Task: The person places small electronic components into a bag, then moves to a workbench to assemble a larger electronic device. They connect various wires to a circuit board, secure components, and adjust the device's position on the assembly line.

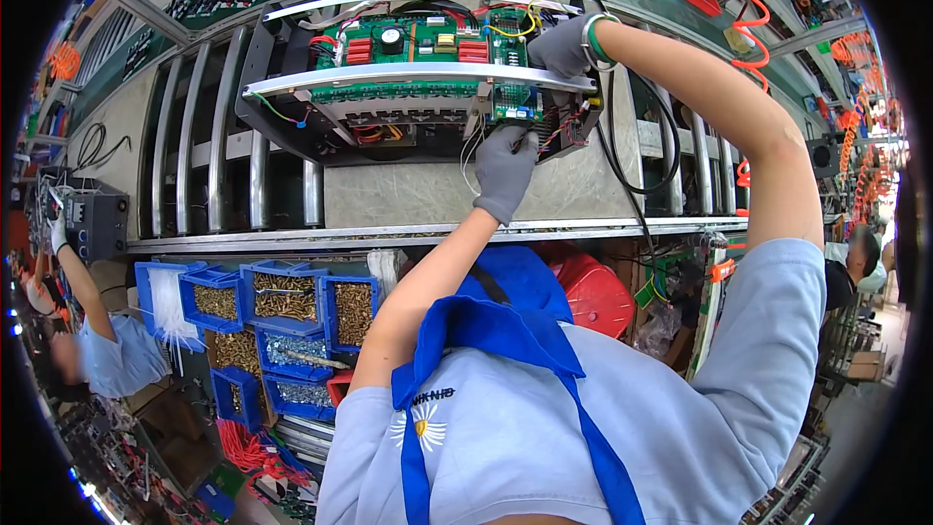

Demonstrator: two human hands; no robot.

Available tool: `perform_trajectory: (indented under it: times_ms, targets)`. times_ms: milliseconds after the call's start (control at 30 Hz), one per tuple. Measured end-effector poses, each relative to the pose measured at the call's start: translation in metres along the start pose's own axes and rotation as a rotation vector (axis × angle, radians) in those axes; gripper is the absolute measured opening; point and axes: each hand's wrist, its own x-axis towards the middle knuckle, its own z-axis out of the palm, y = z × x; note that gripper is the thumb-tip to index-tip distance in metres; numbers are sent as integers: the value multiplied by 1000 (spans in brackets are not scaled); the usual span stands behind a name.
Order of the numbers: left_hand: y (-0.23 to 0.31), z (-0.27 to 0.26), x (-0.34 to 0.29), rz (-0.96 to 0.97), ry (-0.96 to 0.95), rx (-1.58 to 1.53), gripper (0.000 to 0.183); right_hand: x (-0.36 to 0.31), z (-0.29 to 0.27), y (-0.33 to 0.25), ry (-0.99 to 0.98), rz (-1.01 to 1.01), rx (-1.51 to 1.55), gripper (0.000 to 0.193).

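An open metal chassis (389, 81) lies on the conveyor line before me, with a large green circuit board (420, 47) carrying red parts. At its right end sits a smaller green board (515, 99). My left hand (505, 173), in a grey glove, reaches into the near side just below this small board. Its fingers are bent together; what they pinch is hidden. My right hand (562, 47), also gloved, bends over the chassis's right end, its fingertips out of sight behind the rail and wiring. Thin white wires (469, 160) hang beside my left hand.
Blue bins (287, 299) of screws and small hardware stand at the near left, one holding white cable ties (167, 303). Metal rollers (219, 136) flank the chassis. A black cable (671, 151) loops at the right. A red stool (593, 297) is close by. Another person (112, 350) works at far left.
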Motion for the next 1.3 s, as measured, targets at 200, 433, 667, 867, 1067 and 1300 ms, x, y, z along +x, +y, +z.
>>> perform_trajectory:
  times_ms: [200, 433, 667, 867, 1067, 1300]
  targets:
    - [-10, 7, -3, 59, 167, -5, 24, 1, 7, 6, 43, -25, 174, 56]
    - [-18, 14, 19, -106, 185, 113, 24, -7, 4, 2, 95, -14, 122, 35]
    - [-34, 7, -25, 254, 111, 279, 30, -11, 7, 1, 222, 0, 96, 28]
    - [-29, 4, -31, 234, 20, 298, 48, -11, -3, -4, 142, 56, 35, 31]
    - [-6, -9, -28, 250, 42, 164, 53, -9, 4, -6, 218, 117, -55, 29]
    - [-12, -39, -41, 111, 44, 106, 50, -14, -11, 13, 19, -5, 244, 29]
